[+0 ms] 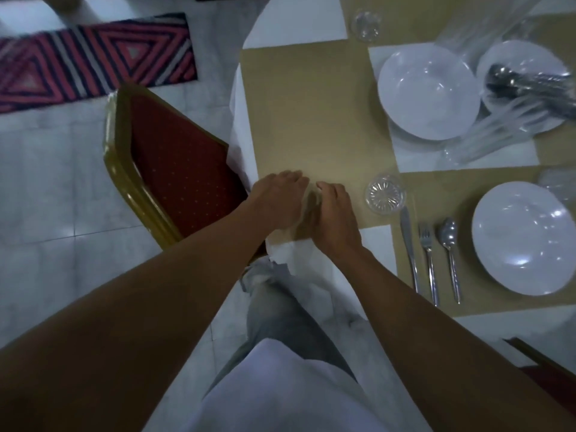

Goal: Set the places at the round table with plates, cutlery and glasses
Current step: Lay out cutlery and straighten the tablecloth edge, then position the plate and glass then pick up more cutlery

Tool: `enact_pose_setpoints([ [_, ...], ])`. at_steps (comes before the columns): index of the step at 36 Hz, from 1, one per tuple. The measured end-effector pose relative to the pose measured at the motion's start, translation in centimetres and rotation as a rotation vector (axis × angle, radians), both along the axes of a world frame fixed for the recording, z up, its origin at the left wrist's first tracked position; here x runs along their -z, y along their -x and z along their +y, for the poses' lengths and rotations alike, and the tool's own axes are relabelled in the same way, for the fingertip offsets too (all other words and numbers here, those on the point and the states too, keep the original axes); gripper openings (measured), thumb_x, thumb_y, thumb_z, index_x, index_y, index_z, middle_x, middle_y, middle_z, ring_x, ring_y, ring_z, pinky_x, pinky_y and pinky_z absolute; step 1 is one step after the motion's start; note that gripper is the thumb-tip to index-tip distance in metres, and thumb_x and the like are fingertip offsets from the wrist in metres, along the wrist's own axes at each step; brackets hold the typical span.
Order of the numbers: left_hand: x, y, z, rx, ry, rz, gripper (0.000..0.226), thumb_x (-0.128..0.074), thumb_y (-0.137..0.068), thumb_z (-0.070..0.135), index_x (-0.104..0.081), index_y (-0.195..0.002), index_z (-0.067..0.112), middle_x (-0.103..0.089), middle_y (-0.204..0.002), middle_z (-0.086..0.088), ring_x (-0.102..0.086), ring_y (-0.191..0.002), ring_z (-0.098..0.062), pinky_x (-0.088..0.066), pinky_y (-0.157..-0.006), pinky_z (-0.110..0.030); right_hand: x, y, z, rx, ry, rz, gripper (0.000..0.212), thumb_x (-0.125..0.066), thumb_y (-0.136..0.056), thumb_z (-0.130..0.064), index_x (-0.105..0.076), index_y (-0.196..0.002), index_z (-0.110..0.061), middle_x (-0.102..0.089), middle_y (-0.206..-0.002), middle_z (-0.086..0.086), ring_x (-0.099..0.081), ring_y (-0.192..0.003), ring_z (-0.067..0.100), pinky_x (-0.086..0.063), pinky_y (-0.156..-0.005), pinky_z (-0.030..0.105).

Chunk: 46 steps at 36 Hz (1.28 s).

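My left hand (277, 198) and my right hand (335, 213) meet at the near edge of a bare tan placemat (311, 113). Both curl round a clear glass (307, 210), which is blurred and mostly hidden between them. To the right lies a set place: a glass (386, 194), a knife (410, 244), a fork (428, 260), a spoon (448, 241) and a white plate (523, 238). Further back stand stacked white plates (428, 92), a plate holding loose cutlery (526, 82) and clear glasses lying together (486, 135).
A red chair with a gold frame (174, 163) stands at the table's left edge by the bare placemat. Another glass (366, 24) sits at the far end of the mat. A striped rug (93, 60) lies on the tiled floor. A second chair's corner (548, 369) shows at the lower right.
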<state>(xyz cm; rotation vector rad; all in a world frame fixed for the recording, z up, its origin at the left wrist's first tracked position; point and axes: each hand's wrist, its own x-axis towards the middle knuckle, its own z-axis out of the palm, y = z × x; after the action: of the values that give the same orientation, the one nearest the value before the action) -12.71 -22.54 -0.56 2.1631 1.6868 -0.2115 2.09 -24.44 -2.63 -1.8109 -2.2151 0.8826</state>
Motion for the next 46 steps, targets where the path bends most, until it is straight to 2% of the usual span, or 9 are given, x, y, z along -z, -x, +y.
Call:
enact_pose_setpoints([
  [7,0.4,4.0,3.9,0.015,-0.029,0.081,0.05,-0.047,-0.094,0.02,-0.039,-0.143,0.012,-0.038,-0.15,-0.008,-0.037,-0.137,-0.025,-0.033,-0.112,-0.042,0.8,3.0,4.3,0.077,-0.05,-0.079,0.053,-0.049,-0.094,0.0,-0.042,-0.146,-0.008,-0.043,-0.145,0.017,-0.043,-0.13,0.034,-0.042,-0.105,0.042],
  [14,0.1,7.1,8.4,0.119,0.005,0.098,0.045,-0.045,-0.094,0.024,-0.043,-0.138,0.014,-0.043,-0.145,-0.004,-0.04,-0.134,-0.023,-0.035,-0.11,-0.039,0.8,5.9,7.3,0.301,-0.065,-0.077,0.051,-0.051,-0.089,-0.005,-0.047,-0.14,-0.005,-0.048,-0.137,0.02,-0.045,-0.123,0.037,-0.039,-0.097,0.041],
  [19,-0.3,8.9,10.4,0.19,0.012,0.086,0.04,-0.046,-0.093,0.022,-0.047,-0.133,0.015,-0.048,-0.138,-0.003,-0.046,-0.127,-0.022,-0.039,-0.105,-0.039,1.4,8.2,8.1,0.323,-0.026,-0.165,0.048,-0.052,-0.092,-0.002,-0.046,-0.14,-0.003,-0.049,-0.138,0.019,-0.046,-0.125,0.035,-0.032,-0.101,0.034],
  [22,-0.4,10.1,11.7,0.23,0.015,0.09,0.038,-0.048,-0.092,0.021,-0.049,-0.13,0.015,-0.05,-0.133,-0.001,-0.049,-0.123,-0.021,-0.042,-0.101,-0.038,1.1,9.9,8.1,0.341,-0.042,-0.176,0.05,-0.053,-0.091,-0.007,-0.045,-0.14,-0.003,-0.05,-0.138,0.017,-0.045,-0.127,0.032,-0.032,-0.105,0.034],
  [26,-0.3,11.3,13.8,0.292,0.007,0.112,0.041,-0.048,-0.094,0.022,-0.048,-0.135,0.015,-0.048,-0.141,-0.002,-0.046,-0.128,-0.022,-0.041,-0.103,-0.04,0.3,12.3,8.0,0.431,-0.139,-0.061,0.053,-0.053,-0.09,-0.01,-0.045,-0.141,0.003,-0.051,-0.138,0.02,-0.049,-0.127,0.035,-0.039,-0.109,0.043],
  [30,-0.2,12.3,16.4,0.356,0.045,0.102,0.047,-0.046,-0.096,0.022,-0.041,-0.142,0.016,-0.038,-0.15,-0.002,-0.035,-0.14,-0.022,-0.035,-0.111,-0.042,-0.1,14.8,8.3,0.501,-0.185,-0.062,0.061,-0.039,-0.095,-0.033,-0.05,-0.139,0.008,-0.055,-0.137,0.027,-0.053,-0.129,0.042,-0.043,-0.109,0.051],
  [34,0.0,14.1,19.1,0.452,0.023,0.071,0.051,-0.044,-0.096,0.022,-0.036,-0.146,0.015,-0.03,-0.157,-0.002,-0.025,-0.146,-0.022,-0.03,-0.114,-0.041,0.9,16.4,9.5,0.525,-0.176,-0.144,0.058,-0.059,-0.089,-0.016,-0.047,-0.142,0.003,-0.051,-0.143,0.024,-0.048,-0.135,0.041,-0.04,-0.113,0.05],
  [40,0.4,19.0,22.6,0.522,0.079,0.054,0.056,-0.04,-0.101,0.029,-0.024,-0.153,0.018,-0.012,-0.164,0.0,-0.012,-0.151,-0.021,-0.019,-0.119,-0.041,1.0,18.6,11.8,0.652,-0.144,-0.21,0.062,-0.062,-0.084,-0.011,-0.047,-0.143,0.0,-0.048,-0.146,0.022,-0.046,-0.136,0.041,-0.036,-0.114,0.047],
  [46,-1.0,22.3,25.5,0.628,0.08,0.06,0.053,-0.039,-0.102,0.031,-0.027,-0.152,0.018,-0.017,-0.163,0.0,-0.015,-0.15,-0.021,-0.023,-0.116,-0.041,0.0,22.7,14.9,0.796,-0.076,-0.159,0.059,-0.058,-0.091,-0.012,-0.041,-0.147,-0.003,-0.043,-0.151,0.018,-0.039,-0.142,0.035,-0.031,-0.118,0.046],
])
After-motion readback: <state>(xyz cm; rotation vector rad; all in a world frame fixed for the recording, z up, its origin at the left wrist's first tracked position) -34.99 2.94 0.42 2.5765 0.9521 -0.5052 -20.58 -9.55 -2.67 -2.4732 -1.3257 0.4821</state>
